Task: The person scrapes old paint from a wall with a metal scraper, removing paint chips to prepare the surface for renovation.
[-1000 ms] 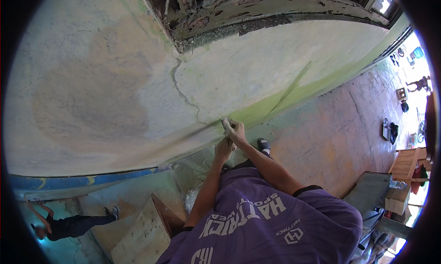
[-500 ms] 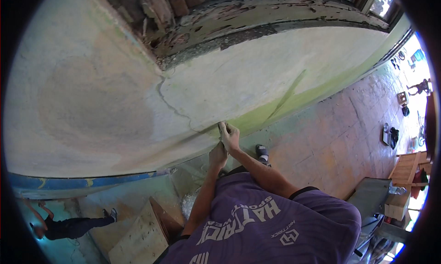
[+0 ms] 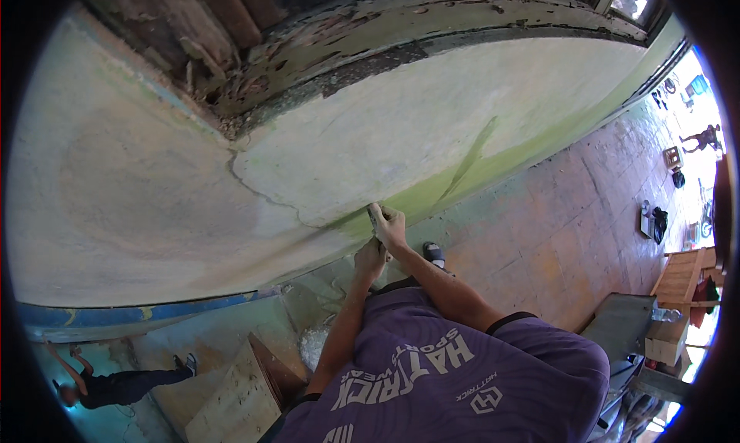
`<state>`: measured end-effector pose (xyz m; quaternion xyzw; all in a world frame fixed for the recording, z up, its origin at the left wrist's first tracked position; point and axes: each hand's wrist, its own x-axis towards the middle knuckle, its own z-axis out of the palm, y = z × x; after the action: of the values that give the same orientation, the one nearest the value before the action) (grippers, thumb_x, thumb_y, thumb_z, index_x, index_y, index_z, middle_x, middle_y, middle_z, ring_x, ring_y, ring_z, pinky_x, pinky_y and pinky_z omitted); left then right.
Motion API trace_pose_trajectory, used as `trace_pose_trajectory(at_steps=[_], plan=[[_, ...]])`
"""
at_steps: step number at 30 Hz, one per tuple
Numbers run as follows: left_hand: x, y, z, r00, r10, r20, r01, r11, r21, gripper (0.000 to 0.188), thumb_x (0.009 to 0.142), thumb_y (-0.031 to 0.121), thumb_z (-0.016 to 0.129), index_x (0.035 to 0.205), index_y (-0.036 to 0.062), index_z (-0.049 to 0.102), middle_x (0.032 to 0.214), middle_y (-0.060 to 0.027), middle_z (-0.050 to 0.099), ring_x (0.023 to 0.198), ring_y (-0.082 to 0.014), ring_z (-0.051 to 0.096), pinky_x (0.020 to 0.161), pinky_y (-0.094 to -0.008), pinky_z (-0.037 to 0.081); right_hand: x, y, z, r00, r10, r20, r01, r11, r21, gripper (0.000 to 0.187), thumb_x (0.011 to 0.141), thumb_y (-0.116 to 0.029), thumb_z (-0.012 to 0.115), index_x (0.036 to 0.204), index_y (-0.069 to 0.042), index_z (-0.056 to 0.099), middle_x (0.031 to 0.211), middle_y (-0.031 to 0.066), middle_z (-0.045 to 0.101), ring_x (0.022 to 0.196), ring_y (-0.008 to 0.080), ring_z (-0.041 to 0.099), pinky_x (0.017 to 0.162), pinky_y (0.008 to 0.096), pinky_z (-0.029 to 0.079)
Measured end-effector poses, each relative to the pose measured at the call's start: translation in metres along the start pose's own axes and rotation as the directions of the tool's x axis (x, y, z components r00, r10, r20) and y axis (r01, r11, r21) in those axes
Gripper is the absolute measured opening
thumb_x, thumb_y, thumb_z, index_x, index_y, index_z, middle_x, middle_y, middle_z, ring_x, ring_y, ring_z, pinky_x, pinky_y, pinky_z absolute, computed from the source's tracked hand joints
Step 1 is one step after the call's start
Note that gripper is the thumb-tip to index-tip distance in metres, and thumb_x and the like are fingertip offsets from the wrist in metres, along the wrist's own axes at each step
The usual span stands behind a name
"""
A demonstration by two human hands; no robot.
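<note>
My right hand [image 3: 388, 226] is closed, its dusty fingers against the wall [image 3: 308, 166] at the upper edge of a green painted band [image 3: 432, 200]. Just below it, my left hand [image 3: 371, 260] is also closed, nearly touching the right. A small, thin, dark grey hand tool [image 3: 375, 214] shows at the right hand's fingertips. Most of it is hidden, and so is whatever the left fingers wrap round. A crack [image 3: 266, 196] runs through the pale plaster left of my hands, down from the corner of the window frame.
A worn wooden window frame [image 3: 339, 65] juts out above. Below left stands a wooden board or box [image 3: 235, 397] beside crumpled clear plastic [image 3: 312, 347]. Another person [image 3: 116, 385] works at far left. Furniture [image 3: 624, 327] and crates [image 3: 682, 277] stand at the right on the tiled floor [image 3: 532, 227].
The view has shifted, with the window corner and crack farther left. My closed hands have slid slightly right along the wall, still together.
</note>
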<state>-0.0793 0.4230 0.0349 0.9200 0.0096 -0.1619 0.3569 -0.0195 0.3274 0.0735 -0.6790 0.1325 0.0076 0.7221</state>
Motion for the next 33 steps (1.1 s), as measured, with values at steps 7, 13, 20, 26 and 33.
trace_pose_trajectory(at_steps=[7, 13, 20, 26, 33], plan=[[0.005, 0.021, 0.007, 1.000, 0.010, -0.028, -0.008, 0.998, 0.067, 0.038, 0.096, 0.039, 0.044, 0.098, 0.0030, 0.057, 0.086, -0.0213, 0.066, 0.084, -0.0426, 0.063, 0.075, -0.0526, 0.047, 0.015, 0.014, -0.033, 0.998, -0.065, 0.026, 0.065, 0.998, -0.006, 0.035, 0.092, -0.026, 0.062, 0.071, 0.002, 0.059, 0.062, -0.0037, 0.050, 0.056, 0.0054, 0.045, 0.049, 0.0257, 0.039], [0.025, 0.008, 0.041, 0.998, -0.056, -0.004, 0.055, 0.998, -0.033, 0.037, 0.096, 0.037, 0.045, 0.097, 0.0027, 0.058, 0.088, -0.0228, 0.066, 0.084, -0.0429, 0.062, 0.075, -0.0524, 0.047, 0.016, -0.006, -0.041, 0.996, -0.068, 0.063, 0.070, 0.997, -0.028, 0.033, 0.089, -0.026, 0.066, 0.075, 0.003, 0.062, 0.062, -0.0015, 0.053, 0.059, 0.0054, 0.047, 0.051, 0.0263, 0.041], [0.016, 0.045, 0.059, 0.999, 0.036, -0.032, -0.032, 0.992, 0.125, 0.034, 0.095, 0.032, 0.045, 0.094, 0.0012, 0.060, 0.087, -0.0235, 0.065, 0.085, -0.0447, 0.061, 0.074, -0.0535, 0.046, 0.027, -0.004, -0.063, 1.000, -0.007, 0.020, 0.011, 0.981, -0.193, 0.034, 0.087, -0.028, 0.068, 0.075, 0.004, 0.065, 0.057, -0.0009, 0.053, 0.054, 0.0059, 0.046, 0.049, 0.0267, 0.040], [0.023, 0.038, 0.063, 0.990, -0.129, -0.061, 0.115, 0.974, -0.195, 0.033, 0.095, 0.032, 0.045, 0.101, 0.0022, 0.059, 0.091, -0.0230, 0.065, 0.087, -0.0451, 0.061, 0.075, -0.0534, 0.046, 0.033, 0.005, -0.066, 0.997, -0.018, 0.078, 0.023, 0.998, -0.064, 0.032, 0.086, -0.024, 0.068, 0.073, 0.005, 0.064, 0.056, 0.0024, 0.052, 0.054, 0.0057, 0.045, 0.049, 0.0270, 0.040], [0.021, 0.044, 0.068, 0.982, -0.102, -0.158, 0.106, 0.994, 0.020, 0.035, 0.096, 0.035, 0.045, 0.112, 0.0046, 0.054, 0.099, -0.0235, 0.063, 0.091, -0.0438, 0.060, 0.077, -0.0538, 0.045, 0.036, -0.017, -0.075, 0.990, -0.085, 0.110, 0.111, 0.960, -0.258, 0.030, 0.085, -0.022, 0.070, 0.077, 0.006, 0.066, 0.058, 0.0072, 0.059, 0.057, 0.0052, 0.048, 0.050, 0.0282, 0.042]])
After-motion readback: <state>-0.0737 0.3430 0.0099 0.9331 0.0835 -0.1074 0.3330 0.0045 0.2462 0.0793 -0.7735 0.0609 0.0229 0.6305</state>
